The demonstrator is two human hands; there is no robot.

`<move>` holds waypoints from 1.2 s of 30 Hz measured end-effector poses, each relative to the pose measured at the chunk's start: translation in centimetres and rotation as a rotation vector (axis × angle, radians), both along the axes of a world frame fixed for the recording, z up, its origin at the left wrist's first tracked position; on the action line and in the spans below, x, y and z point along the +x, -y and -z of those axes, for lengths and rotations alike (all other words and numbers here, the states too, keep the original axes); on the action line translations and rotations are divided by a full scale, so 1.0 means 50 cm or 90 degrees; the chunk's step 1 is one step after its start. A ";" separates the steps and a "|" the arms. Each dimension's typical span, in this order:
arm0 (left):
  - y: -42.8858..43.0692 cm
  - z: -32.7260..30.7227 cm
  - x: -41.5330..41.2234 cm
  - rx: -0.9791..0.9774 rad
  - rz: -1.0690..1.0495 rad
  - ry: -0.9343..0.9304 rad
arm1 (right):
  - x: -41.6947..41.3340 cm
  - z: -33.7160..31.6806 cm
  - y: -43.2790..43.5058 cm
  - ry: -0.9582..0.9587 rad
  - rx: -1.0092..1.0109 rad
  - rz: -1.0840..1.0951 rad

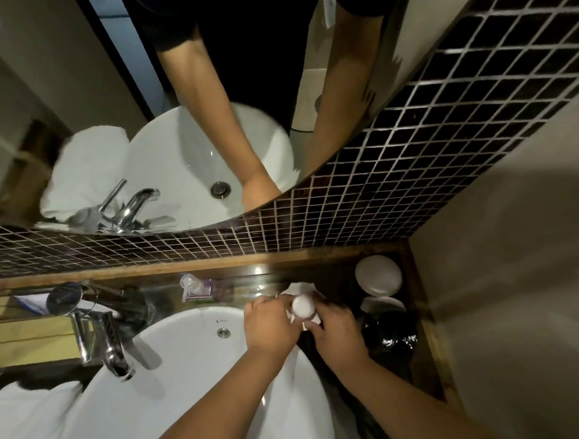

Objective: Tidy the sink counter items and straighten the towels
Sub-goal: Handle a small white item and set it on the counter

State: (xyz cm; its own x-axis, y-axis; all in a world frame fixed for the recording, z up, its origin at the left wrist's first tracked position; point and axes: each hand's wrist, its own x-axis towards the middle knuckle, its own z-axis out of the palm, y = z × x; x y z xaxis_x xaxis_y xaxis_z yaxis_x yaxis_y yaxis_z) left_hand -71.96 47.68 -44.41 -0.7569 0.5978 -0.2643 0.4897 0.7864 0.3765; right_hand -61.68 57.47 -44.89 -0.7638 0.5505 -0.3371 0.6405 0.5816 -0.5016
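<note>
Jar (303,306) white-lidded, on counter (337,270) right of sink (188,359), left hand (270,324) and right hand (334,331) both pinching it, contents hidden, round white dish (378,275) near, pump bottle (198,288) lying behind sink, towel (30,424) lower left.

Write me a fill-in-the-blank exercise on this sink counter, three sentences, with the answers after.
1. Both hands, the left hand and the right hand, meet on a small white ____-topped container.
2. The wall behind the counter is covered in small ____ tiles.
3. The chrome tap stands to the ____ of the white basin.

Missing words: round; dark; left
</note>
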 end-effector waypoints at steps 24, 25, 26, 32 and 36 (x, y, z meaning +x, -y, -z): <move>0.002 0.032 -0.008 0.023 -0.015 0.022 | -0.006 0.036 0.028 0.069 0.043 0.025; 0.002 0.031 -0.008 0.022 -0.014 0.022 | -0.006 0.038 0.029 0.079 0.052 0.016; 0.003 0.030 -0.008 0.019 -0.013 0.022 | -0.006 0.040 0.030 0.089 0.061 0.005; 0.008 0.019 -0.006 0.027 -0.002 0.028 | -0.004 0.035 0.035 0.115 0.124 -0.064; 0.027 0.013 -0.009 0.042 0.015 0.011 | 0.010 0.012 0.044 0.092 0.203 -0.120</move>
State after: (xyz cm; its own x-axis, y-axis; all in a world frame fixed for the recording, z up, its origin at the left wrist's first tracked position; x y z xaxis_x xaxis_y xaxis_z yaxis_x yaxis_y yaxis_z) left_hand -72.41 46.35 -45.07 -0.7381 0.6318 -0.2366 0.5003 0.7478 0.4364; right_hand -61.21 55.24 -45.50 -0.8187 0.4992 -0.2839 0.5581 0.8079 -0.1891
